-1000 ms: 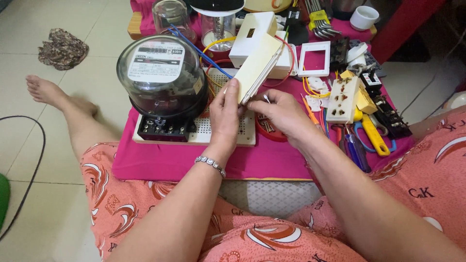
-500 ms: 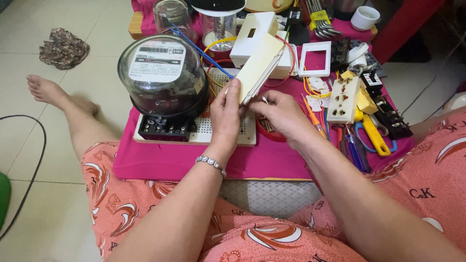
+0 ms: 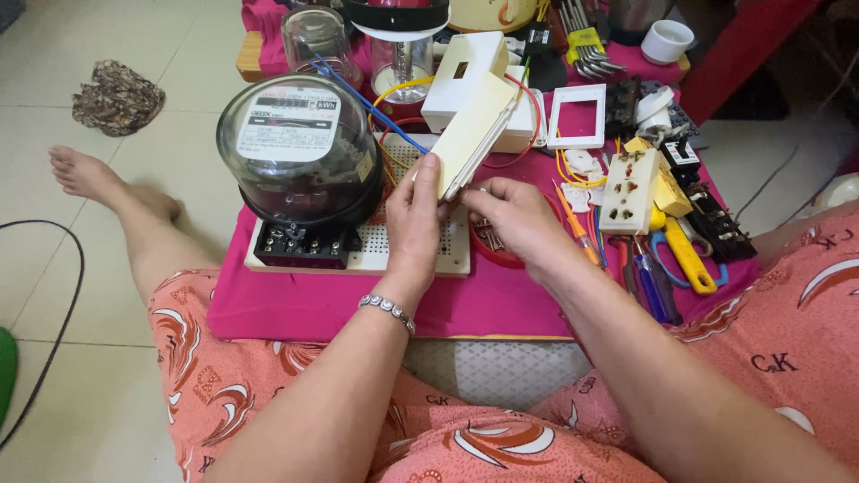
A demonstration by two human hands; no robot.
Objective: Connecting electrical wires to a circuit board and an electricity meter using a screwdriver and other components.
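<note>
Over the pink bench (image 3: 295, 309):
Left hand (image 3: 413, 219): clamped on flat cream plastic box (image 3: 474, 134).
Right hand (image 3: 519, 219): fingers pinched together at its lower edge.
Beside: round glass-domed meter (image 3: 295, 148).

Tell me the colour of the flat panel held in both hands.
Cream panel, seen in the head view.

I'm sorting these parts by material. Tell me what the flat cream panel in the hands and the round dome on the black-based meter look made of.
The flat cream panel, held by the left hand with the right hand at its lower edge, looks like moulded plastic: even colour, dull sheen, crisp edges. The round dome is clear and glossy with reflections, so glass or clear plastic; the view cannot settle which.
</note>
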